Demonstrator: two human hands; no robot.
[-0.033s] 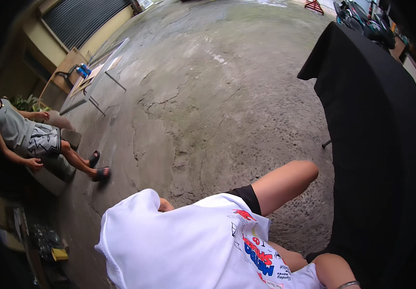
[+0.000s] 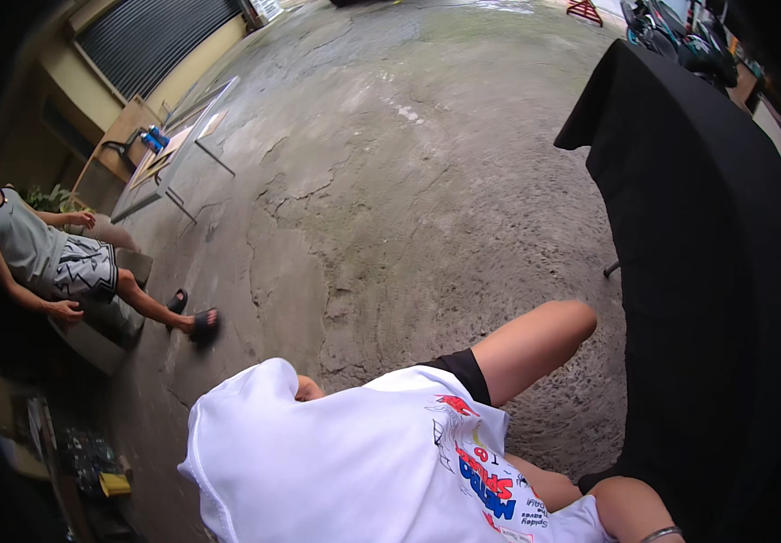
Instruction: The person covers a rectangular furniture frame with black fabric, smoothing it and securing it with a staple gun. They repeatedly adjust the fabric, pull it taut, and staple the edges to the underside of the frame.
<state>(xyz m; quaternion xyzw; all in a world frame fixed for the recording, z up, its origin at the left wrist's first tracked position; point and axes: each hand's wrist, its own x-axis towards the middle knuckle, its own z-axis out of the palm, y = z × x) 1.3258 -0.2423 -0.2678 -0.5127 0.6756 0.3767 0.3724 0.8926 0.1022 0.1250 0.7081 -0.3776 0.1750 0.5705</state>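
Observation:
Neither of my hands shows. My left arm, in a white short sleeve (image 2: 255,398), leaves only a small patch of bare skin (image 2: 310,389) in sight past the sleeve. At the lower right, my bare right arm (image 2: 630,509) wears a thin bracelet (image 2: 663,533) and runs out of the picture at the bottom edge. It lies close beside a black cloth (image 2: 707,271) that hangs over something tall on my right. My bent knee (image 2: 564,324) sticks out from black shorts (image 2: 456,375) over rough concrete.
To the left another person (image 2: 33,240) sits in a grey sleeveless top and dark slides. Beyond stands a metal-framed table (image 2: 153,193) with blue cans (image 2: 154,138) on it. A motorbike (image 2: 680,45) and a red stand (image 2: 584,11) are far right. Cracked concrete floor (image 2: 390,199) stretches ahead.
The seated person's nearer foot has slid slightly to the right. The view has shifted a little; my arms and knee look nearly the same.

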